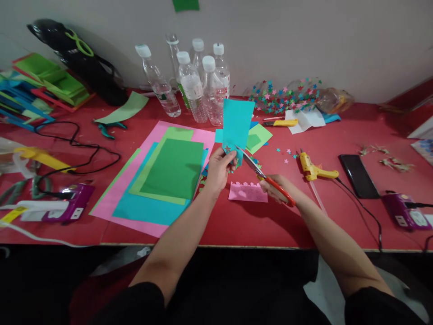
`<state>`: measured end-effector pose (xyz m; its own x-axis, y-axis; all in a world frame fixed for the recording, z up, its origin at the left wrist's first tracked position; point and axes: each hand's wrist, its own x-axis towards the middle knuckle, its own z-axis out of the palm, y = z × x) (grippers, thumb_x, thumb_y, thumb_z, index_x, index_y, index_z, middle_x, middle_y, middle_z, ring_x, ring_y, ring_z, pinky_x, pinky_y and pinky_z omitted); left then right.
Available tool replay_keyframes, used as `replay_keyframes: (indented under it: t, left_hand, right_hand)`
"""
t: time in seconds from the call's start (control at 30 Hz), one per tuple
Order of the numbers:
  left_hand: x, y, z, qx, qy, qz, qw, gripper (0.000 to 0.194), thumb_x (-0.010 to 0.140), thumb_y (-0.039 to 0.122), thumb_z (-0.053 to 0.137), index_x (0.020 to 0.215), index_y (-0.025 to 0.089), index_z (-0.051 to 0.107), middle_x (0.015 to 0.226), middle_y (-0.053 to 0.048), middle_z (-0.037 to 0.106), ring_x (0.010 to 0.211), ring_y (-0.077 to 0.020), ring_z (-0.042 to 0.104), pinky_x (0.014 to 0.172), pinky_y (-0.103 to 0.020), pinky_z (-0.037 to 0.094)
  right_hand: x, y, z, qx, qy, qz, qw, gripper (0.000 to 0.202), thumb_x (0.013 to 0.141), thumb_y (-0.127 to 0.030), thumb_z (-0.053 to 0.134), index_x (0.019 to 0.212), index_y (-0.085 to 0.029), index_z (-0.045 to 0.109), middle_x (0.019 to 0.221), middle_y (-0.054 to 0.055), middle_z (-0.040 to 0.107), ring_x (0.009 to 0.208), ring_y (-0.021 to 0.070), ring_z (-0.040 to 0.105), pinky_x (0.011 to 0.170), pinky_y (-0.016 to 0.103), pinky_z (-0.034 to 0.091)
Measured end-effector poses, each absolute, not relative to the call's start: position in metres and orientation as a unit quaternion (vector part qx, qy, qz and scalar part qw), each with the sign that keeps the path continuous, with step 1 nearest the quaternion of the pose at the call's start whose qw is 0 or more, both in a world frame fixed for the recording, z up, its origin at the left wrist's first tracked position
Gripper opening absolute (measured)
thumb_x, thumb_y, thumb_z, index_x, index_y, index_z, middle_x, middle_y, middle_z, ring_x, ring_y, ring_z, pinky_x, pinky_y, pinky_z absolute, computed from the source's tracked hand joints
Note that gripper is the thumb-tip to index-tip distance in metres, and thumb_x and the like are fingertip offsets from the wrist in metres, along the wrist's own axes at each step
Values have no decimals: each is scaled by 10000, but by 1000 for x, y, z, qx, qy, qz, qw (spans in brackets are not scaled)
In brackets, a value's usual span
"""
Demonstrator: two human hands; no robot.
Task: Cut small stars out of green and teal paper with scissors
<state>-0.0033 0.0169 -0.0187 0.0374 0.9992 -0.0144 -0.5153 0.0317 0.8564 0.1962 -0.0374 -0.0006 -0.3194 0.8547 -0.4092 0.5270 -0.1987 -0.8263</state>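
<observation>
My left hand [218, 168] pinches the lower end of an upright piece of light blue paper [238, 121], where star-shaped cuts show. The fingers of my right hand [279, 187] are wrapped round the orange-red handles of a pair of scissors [270, 179]. The scissor blades point up and left, their tips at the paper's lower part beside my left thumb. On the table just below lies a pink paper strip [248, 192] with a jagged upper edge. Small cut-out stars lie partly hidden behind my left hand.
Stacked coloured sheets [172, 167] lie to the left. Several plastic bottles [194, 88] stand at the back. On the right are a yellow glue gun [313, 169], a black phone [359, 176] and a purple power strip [404, 212]. A yellow cutter [286, 123] lies behind.
</observation>
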Motion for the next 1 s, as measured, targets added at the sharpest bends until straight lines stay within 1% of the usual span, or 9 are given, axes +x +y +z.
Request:
replay_keyframes:
  t: [0.1,0.33,0.47,0.6,0.67,0.73,0.8,0.87,1.0]
  left_hand:
    - [-4,17,-17,350,348,597,632,181,723,275,710,687,172,565,508,58,541,419,-25,450,399,-153,316]
    - [-10,21,-12,330,333,605,643,158,648,173,724,630,164,567,501,74,499,428,-6,404,420,-141,302]
    - [-10,24,-10,302,321,626,643,146,604,144,726,608,163,581,565,64,569,514,-17,506,510,-142,406]
    - [-12,23,-9,268,306,624,667,192,584,131,741,634,170,560,629,65,621,568,-34,573,562,-160,475]
    - [-13,23,-10,255,303,598,697,189,608,161,744,694,176,576,656,58,639,577,-47,594,581,-179,505]
    - [-14,23,-12,249,302,552,736,187,646,224,744,744,169,595,659,38,644,563,-60,600,554,-188,510]
    - [-12,22,-13,248,305,516,761,208,674,280,744,761,156,602,643,20,635,542,-64,591,494,-177,479]
    - [-10,21,-12,248,312,518,756,217,677,285,752,742,156,589,595,30,594,508,-52,555,434,-153,417]
    - [-6,20,-11,281,340,586,680,267,678,261,755,638,174,506,466,81,449,396,-21,398,367,-151,276]
  right_hand:
    - [198,-38,-1,-560,-619,529,152,403,811,-554,531,655,-191,452,477,-66,400,330,70,386,345,199,307]
    - [198,-38,5,-552,-621,534,155,363,820,-499,546,657,-198,427,462,-74,381,343,72,383,359,198,309]
    - [198,-39,4,-554,-623,529,157,376,818,-503,553,640,-196,427,461,-74,386,346,71,385,370,203,308]
    - [196,-39,3,-557,-621,525,170,416,796,-548,571,628,-192,436,453,-68,392,347,76,400,373,208,303]
    - [194,-39,4,-556,-614,530,181,434,782,-577,574,632,-193,438,443,-70,389,339,79,402,368,210,307]
    - [193,-40,3,-559,-605,535,188,442,782,-591,564,631,-196,435,427,-74,378,324,80,396,360,211,310]
    - [192,-40,1,-560,-603,535,191,436,789,-585,557,632,-196,439,425,-74,378,321,79,393,358,210,308]
    - [191,-41,-3,-558,-609,530,190,433,790,-580,562,632,-193,447,436,-71,386,331,77,394,363,210,306]
    - [192,-40,-8,-551,-618,529,188,449,788,-601,556,637,-188,462,435,-71,380,343,76,388,375,213,302]
